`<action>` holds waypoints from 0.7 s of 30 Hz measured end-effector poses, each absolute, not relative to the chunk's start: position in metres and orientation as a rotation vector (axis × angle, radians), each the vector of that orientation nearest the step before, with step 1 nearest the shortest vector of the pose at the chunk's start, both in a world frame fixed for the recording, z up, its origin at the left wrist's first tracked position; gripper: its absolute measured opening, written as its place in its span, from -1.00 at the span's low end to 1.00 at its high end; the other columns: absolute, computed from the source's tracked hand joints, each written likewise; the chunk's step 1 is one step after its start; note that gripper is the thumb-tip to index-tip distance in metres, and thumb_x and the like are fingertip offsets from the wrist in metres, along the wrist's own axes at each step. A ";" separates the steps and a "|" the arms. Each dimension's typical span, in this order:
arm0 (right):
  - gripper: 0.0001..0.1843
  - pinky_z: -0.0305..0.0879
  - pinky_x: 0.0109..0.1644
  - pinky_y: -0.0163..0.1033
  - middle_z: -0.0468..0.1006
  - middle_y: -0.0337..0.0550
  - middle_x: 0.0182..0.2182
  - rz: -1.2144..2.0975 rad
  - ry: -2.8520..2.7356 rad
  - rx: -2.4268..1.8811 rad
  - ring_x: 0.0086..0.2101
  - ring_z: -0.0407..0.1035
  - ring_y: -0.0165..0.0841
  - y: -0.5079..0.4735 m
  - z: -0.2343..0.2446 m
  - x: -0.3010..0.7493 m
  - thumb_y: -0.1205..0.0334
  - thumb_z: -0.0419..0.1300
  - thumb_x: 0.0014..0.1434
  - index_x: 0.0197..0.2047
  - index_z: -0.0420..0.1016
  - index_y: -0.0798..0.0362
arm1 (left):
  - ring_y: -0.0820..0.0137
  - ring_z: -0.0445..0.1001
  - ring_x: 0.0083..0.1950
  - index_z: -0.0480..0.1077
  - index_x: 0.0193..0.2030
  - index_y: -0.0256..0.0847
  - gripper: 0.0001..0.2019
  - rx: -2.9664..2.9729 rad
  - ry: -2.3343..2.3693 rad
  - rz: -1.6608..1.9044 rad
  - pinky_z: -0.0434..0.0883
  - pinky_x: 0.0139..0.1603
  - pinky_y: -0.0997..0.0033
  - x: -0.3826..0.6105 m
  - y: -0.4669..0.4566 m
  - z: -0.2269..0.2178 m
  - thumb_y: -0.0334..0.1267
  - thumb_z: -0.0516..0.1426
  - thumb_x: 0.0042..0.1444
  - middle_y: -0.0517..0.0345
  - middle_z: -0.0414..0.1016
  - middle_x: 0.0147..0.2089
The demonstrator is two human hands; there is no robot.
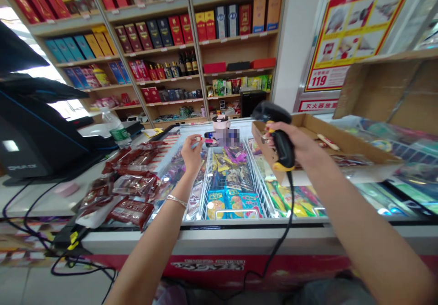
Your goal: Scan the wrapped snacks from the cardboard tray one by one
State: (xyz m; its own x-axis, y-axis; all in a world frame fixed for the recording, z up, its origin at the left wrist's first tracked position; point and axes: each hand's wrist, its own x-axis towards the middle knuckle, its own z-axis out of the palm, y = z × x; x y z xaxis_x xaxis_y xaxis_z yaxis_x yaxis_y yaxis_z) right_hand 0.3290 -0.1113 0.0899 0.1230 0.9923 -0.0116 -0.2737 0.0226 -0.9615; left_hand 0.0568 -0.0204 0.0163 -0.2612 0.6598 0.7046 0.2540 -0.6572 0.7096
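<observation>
My right hand is wrapped round a black and yellow barcode scanner, raised over the freezer, with its cable hanging down. To its left, my left hand pinches a small white and pink stick-like item; its exact kind is too small to tell. Just beyond these fingers is a dark blue object, partly covered by a blurred patch. Behind that stands a pale pink cup with a dark top. Below both hands, a white wire basket in the freezer holds colourful frozen-treat packets.
An open cardboard box sits on the freezer's right side. Brown packaged snacks are piled at left, near a water bottle and a black checkout machine. Loose cables hang at lower left. Shelves of boxes stand behind.
</observation>
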 end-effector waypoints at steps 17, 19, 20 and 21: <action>-0.80 0.39 -0.35 -0.26 0.34 -0.23 -0.57 0.872 -0.429 -1.079 -0.62 0.22 -0.53 -0.170 0.075 0.512 0.36 0.05 0.19 -0.46 0.39 0.06 | 0.27 0.46 -0.12 0.50 -0.30 -0.18 -0.84 1.649 0.922 1.533 0.30 -0.01 0.28 0.238 -0.024 0.007 -0.17 0.19 0.02 0.05 0.55 -0.25; -0.81 0.39 -0.36 -0.26 0.34 -0.23 -0.56 0.870 -0.474 -1.065 -0.62 0.22 -0.53 -0.168 0.081 0.505 0.36 0.05 0.19 -0.45 0.38 0.06 | 0.29 0.47 -0.13 0.50 -0.26 -0.19 -0.79 1.647 0.909 1.636 0.32 -0.05 0.33 0.201 -0.014 0.021 -0.13 0.13 0.07 0.04 0.55 -0.22; -0.82 0.39 -0.36 -0.26 0.34 -0.23 -0.56 0.880 -0.503 -1.050 -0.62 0.22 -0.53 -0.166 0.085 0.500 0.36 0.05 0.18 -0.44 0.38 0.07 | 0.31 0.47 -0.15 0.50 -0.26 -0.19 -0.78 1.650 0.938 1.714 0.33 -0.08 0.35 0.177 -0.009 0.030 -0.13 0.10 0.10 0.05 0.55 -0.22; -0.84 0.39 -0.35 -0.26 0.34 -0.24 -0.56 0.899 -0.535 -1.023 -0.62 0.22 -0.54 -0.164 0.090 0.493 0.35 0.06 0.17 -0.43 0.38 0.07 | 0.34 0.48 -0.20 0.50 -0.29 -0.19 -0.76 1.648 0.991 1.775 0.35 -0.13 0.38 0.151 -0.003 0.040 -0.12 0.07 0.13 0.06 0.54 -0.24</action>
State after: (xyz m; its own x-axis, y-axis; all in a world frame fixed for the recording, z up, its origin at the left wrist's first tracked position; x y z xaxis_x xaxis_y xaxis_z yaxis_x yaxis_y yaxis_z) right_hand 0.4926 -0.1640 0.0897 0.5434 0.8392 -0.0200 -0.3824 0.2263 -0.8958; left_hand 0.1508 -0.0028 0.0402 -0.1256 0.7845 0.6073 0.1051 -0.5982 0.7944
